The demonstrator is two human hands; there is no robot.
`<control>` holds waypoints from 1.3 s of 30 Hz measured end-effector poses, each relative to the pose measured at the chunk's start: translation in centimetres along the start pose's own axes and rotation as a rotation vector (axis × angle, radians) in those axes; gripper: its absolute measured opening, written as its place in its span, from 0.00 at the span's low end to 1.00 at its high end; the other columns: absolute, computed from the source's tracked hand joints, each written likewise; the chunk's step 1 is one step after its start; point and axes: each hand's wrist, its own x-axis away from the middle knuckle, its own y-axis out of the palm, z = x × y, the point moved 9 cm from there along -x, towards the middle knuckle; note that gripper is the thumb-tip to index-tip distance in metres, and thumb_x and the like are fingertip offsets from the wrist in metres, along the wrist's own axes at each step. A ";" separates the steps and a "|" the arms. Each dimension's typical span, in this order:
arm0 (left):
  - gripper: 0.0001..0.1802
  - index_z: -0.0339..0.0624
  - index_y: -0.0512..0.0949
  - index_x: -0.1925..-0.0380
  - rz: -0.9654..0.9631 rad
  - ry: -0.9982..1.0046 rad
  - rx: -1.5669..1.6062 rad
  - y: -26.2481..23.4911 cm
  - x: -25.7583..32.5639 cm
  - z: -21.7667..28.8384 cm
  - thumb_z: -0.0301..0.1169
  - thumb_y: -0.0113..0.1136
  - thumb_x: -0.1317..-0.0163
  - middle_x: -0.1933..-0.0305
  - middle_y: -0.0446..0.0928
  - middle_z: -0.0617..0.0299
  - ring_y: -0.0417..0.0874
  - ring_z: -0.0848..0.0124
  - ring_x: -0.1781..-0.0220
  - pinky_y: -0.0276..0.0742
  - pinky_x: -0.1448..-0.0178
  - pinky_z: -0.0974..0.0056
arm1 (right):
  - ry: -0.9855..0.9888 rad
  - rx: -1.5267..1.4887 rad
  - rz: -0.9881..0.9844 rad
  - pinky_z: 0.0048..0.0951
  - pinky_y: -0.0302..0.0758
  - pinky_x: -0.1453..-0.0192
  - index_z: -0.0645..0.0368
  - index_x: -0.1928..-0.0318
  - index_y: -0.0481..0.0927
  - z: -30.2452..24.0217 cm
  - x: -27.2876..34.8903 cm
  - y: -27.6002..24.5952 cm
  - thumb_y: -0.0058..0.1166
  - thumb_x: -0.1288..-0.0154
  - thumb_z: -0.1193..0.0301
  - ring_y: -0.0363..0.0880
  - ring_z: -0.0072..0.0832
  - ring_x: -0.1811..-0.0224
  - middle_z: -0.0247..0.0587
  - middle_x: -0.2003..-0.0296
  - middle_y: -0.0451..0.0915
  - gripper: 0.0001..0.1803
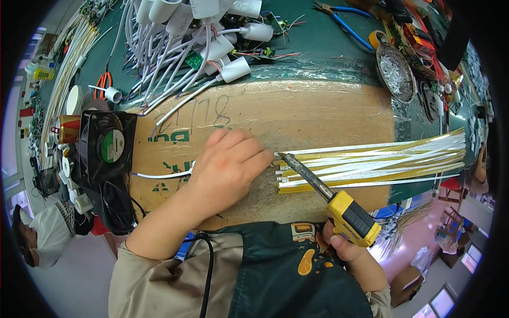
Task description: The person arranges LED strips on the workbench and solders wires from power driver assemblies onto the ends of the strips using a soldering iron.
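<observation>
My left hand (233, 161) is closed, its fingertips pinched at the left ends of a bundle of LED strips (371, 164). A white cable (167, 175) runs in under this hand from the left; its other end is hidden by the fingers. In my right hand (342, 244) is a yellow and black soldering gun (352, 218), gripped by its handle. Its metal barrel slants up and left, and the tip meets the end of an upper strip beside my left fingertips. The strips, white and yellowish, lie side by side, pointing right.
A brown cardboard sheet (339, 108) covers the green table. Black fan (108, 146) at left; orange-handled scissors (103, 85) behind it. White lamp holders with cables (212, 47) are heaped at the back. Blue-handled pliers (350, 26) and a solder dish (395, 71) lie back right.
</observation>
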 end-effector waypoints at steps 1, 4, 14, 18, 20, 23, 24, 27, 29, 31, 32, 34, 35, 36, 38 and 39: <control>0.14 0.44 0.84 0.63 0.000 0.004 -0.002 0.0 0.0 0.0 0.23 0.64 0.53 0.61 0.80 0.63 0.80 0.63 0.55 0.72 0.49 0.59 | -0.013 -0.009 0.014 0.32 0.72 0.72 0.58 0.70 0.78 -0.2 0.0 -0.1 0.65 0.40 0.68 0.77 0.30 0.76 0.35 0.77 0.77 0.09; 0.14 0.44 0.84 0.64 -0.005 0.009 -0.011 0.1 0.0 0.0 0.23 0.63 0.54 0.61 0.80 0.63 0.81 0.64 0.55 0.71 0.49 0.59 | -0.019 -0.031 0.052 0.31 0.72 0.73 0.59 0.70 0.78 -0.7 0.0 -0.1 0.65 0.39 0.68 0.77 0.27 0.77 0.35 0.78 0.77 0.09; 0.14 0.45 0.84 0.65 -0.018 0.020 -0.038 0.1 -0.2 0.1 0.24 0.62 0.55 0.61 0.81 0.65 0.81 0.66 0.54 0.71 0.49 0.61 | -0.014 -0.171 0.052 0.26 0.72 0.76 0.61 0.66 0.78 -0.9 -0.2 0.1 0.62 0.37 0.69 0.75 0.22 0.80 0.33 0.78 0.76 0.09; 0.14 0.45 0.84 0.65 -0.014 0.027 -0.039 0.2 -0.2 0.1 0.24 0.61 0.55 0.60 0.81 0.65 0.81 0.66 0.54 0.71 0.49 0.61 | 0.105 -0.133 0.038 0.24 0.73 0.69 0.65 0.52 0.73 -0.2 0.1 0.2 0.66 0.40 0.56 0.69 0.20 0.76 0.34 0.76 0.72 0.27; 0.14 0.45 0.84 0.65 -0.014 0.029 -0.043 0.2 -0.2 0.2 0.24 0.61 0.55 0.61 0.81 0.65 0.81 0.66 0.54 0.72 0.49 0.61 | 0.044 -0.086 0.054 0.23 0.71 0.71 0.66 0.55 0.74 -0.8 -0.2 0.1 0.66 0.40 0.55 0.69 0.20 0.76 0.34 0.77 0.73 0.27; 0.14 0.45 0.84 0.65 -0.017 0.026 -0.040 0.3 -0.2 0.1 0.24 0.61 0.55 0.61 0.80 0.65 0.81 0.66 0.55 0.72 0.49 0.61 | 0.062 -0.097 0.068 0.23 0.69 0.73 0.66 0.56 0.74 -1.4 -0.4 0.4 0.66 0.40 0.54 0.69 0.21 0.77 0.34 0.78 0.72 0.27; 0.14 0.45 0.84 0.65 -0.017 0.025 -0.041 0.3 -0.2 0.1 0.24 0.61 0.55 0.61 0.80 0.65 0.81 0.66 0.55 0.72 0.49 0.61 | 0.062 -0.097 0.067 0.23 0.69 0.73 0.66 0.56 0.74 -1.3 -0.4 0.4 0.66 0.40 0.54 0.69 0.21 0.77 0.34 0.78 0.72 0.27; 0.13 0.45 0.84 0.66 -0.027 0.023 -0.049 0.2 -0.2 0.1 0.24 0.61 0.55 0.62 0.80 0.65 0.81 0.66 0.55 0.71 0.49 0.61 | 0.055 -0.093 0.035 0.23 0.68 0.73 0.66 0.59 0.75 -0.9 -0.5 0.3 0.66 0.40 0.53 0.69 0.21 0.77 0.34 0.78 0.72 0.26; 0.13 0.45 0.84 0.66 -0.028 0.026 -0.053 0.3 -0.3 0.2 0.25 0.61 0.55 0.62 0.80 0.66 0.81 0.67 0.56 0.71 0.50 0.61 | -0.041 -0.040 -0.027 0.27 0.69 0.72 0.58 0.68 0.76 -1.5 -0.5 0.5 0.59 0.33 0.63 0.71 0.23 0.77 0.32 0.76 0.73 0.12; 0.13 0.45 0.84 0.66 -0.024 0.027 -0.053 0.3 -0.3 0.2 0.25 0.61 0.55 0.62 0.80 0.66 0.81 0.67 0.56 0.71 0.50 0.61 | -0.038 -0.067 -0.002 0.29 0.70 0.72 0.58 0.69 0.77 -1.6 -0.4 0.5 0.59 0.34 0.64 0.72 0.25 0.77 0.33 0.77 0.74 0.12; 0.13 0.45 0.84 0.66 -0.018 0.029 -0.052 0.2 -0.3 0.2 0.25 0.61 0.55 0.62 0.80 0.66 0.81 0.67 0.56 0.71 0.50 0.61 | -0.035 -0.093 0.022 0.30 0.71 0.72 0.58 0.69 0.77 -1.7 -0.3 0.4 0.60 0.34 0.64 0.74 0.27 0.77 0.34 0.77 0.75 0.12; 0.13 0.45 0.84 0.66 -0.019 0.029 -0.053 0.2 -0.3 0.2 0.25 0.61 0.55 0.62 0.80 0.66 0.81 0.67 0.56 0.71 0.50 0.61 | -0.066 0.064 0.025 0.31 0.72 0.71 0.57 0.71 0.77 -1.9 -0.4 0.1 0.61 0.36 0.65 0.75 0.29 0.77 0.35 0.77 0.76 0.11; 0.13 0.45 0.84 0.66 -0.019 0.030 -0.052 0.2 -0.3 0.2 0.25 0.61 0.55 0.62 0.80 0.66 0.81 0.67 0.56 0.71 0.50 0.61 | -0.096 0.222 0.030 0.32 0.73 0.71 0.57 0.72 0.78 -2.2 -0.4 0.1 0.62 0.37 0.65 0.77 0.32 0.77 0.36 0.77 0.77 0.11; 0.13 0.45 0.84 0.66 -0.020 0.031 -0.052 0.2 -0.4 0.3 0.25 0.61 0.55 0.62 0.80 0.66 0.81 0.67 0.56 0.71 0.50 0.61 | -0.096 0.222 0.031 0.32 0.73 0.71 0.57 0.72 0.78 -2.1 -0.4 0.1 0.62 0.37 0.65 0.77 0.32 0.77 0.36 0.77 0.77 0.11; 0.13 0.45 0.84 0.65 -0.021 0.029 -0.057 0.2 -0.4 0.3 0.25 0.61 0.55 0.62 0.80 0.66 0.81 0.67 0.56 0.71 0.51 0.61 | -0.131 0.236 0.038 0.33 0.74 0.71 0.55 0.74 0.78 -2.1 -0.4 0.1 0.64 0.40 0.66 0.79 0.35 0.75 0.37 0.77 0.78 0.10; 0.13 0.45 0.84 0.65 -0.021 0.030 -0.057 0.3 -0.4 0.3 0.25 0.61 0.55 0.62 0.80 0.66 0.81 0.67 0.56 0.71 0.51 0.61 | -0.131 0.236 0.039 0.33 0.74 0.71 0.55 0.74 0.78 -2.2 -0.4 0.0 0.64 0.40 0.66 0.79 0.35 0.75 0.37 0.77 0.78 0.10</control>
